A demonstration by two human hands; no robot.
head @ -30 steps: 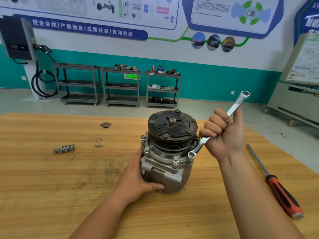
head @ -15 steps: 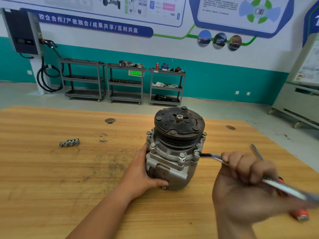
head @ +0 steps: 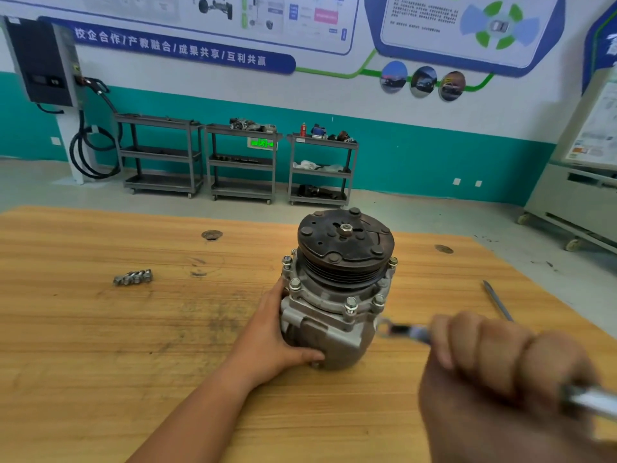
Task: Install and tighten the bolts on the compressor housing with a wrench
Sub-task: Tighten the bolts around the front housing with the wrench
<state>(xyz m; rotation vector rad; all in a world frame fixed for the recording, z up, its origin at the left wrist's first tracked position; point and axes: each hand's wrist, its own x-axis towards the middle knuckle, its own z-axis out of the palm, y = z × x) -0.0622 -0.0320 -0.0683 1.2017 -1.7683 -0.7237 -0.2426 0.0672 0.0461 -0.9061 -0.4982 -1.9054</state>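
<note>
Bolts (head: 351, 304) sit round the compressor (head: 329, 332), which our left hand (head: 277, 342) clasps; our right hand (head: 494, 372) fists the wrench (head: 405, 330), its ring off every bolt, so tightening seems unfinished.

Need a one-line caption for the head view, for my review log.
Left hand steadies the upright compressor on the wooden table while right hand holds a wrench beside it.

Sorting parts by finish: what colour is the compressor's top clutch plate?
The clutch plate is dark brownish-black with rusty patches, best seen in the head view.
</note>
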